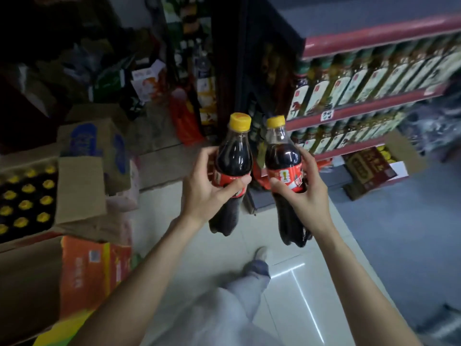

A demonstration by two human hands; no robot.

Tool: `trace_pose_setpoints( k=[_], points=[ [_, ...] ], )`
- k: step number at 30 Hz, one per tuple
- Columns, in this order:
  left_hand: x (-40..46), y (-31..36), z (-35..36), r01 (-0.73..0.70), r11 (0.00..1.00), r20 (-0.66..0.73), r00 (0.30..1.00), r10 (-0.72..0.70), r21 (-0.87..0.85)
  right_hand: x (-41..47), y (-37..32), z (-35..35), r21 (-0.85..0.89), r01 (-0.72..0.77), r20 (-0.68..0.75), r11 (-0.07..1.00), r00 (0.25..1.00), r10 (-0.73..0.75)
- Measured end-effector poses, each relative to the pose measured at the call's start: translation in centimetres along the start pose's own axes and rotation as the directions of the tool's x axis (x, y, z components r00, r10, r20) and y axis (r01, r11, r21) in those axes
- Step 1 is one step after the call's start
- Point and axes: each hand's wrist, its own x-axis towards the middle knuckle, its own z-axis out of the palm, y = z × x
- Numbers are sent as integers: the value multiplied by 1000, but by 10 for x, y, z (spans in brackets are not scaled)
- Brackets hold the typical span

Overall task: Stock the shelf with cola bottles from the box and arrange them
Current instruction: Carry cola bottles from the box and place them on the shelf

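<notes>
My left hand (207, 188) grips a cola bottle (233, 156) with a yellow cap and red label, held upright above the tiled floor. My right hand (303, 188) grips a second, matching cola bottle (283, 156) just beside it. An open cardboard box (79, 191) at the left holds several more yellow-capped cola bottles (27, 196). The red-edged shelf unit (361, 106) stands at the right, ahead of both bottles.
The shelf's upper tiers carry rows of oil bottles (349, 86). An orange carton (84, 273) lies at lower left. A dark carton (371, 171) sits on the floor beside the shelf's foot. My leg and shoe (257, 265) are on the pale tiles below.
</notes>
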Motion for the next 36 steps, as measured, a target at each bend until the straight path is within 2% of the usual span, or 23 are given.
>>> trace_pose_setpoints(
  k=[5,11,18,23,28,32,36],
  points=[
    [81,32,82,-77,997,-24,997,76,-11,86,0,-79,8,45,-39,999,998,-45],
    [165,106,155,-193,981,-69,979,191,-13,186,-22,-176,33,105,-69,994,992,-102],
    [247,179,241,-272,962,-92,958,271,-2,293,-27,-268,81,245,-112,966,965,-236],
    [296,226,318,-347,936,-190,917,351,56,367,-29,-337,107,339,-133,935,937,-325],
    [342,256,395,-432,892,-341,825,450,132,426,-27,-404,122,428,-117,895,902,-415],
    [383,269,455,-434,892,-442,780,443,128,468,-17,-452,114,488,-133,866,871,-473],
    [424,281,507,-381,918,-456,801,388,113,508,1,-486,81,516,-177,853,849,-497]
  ],
)
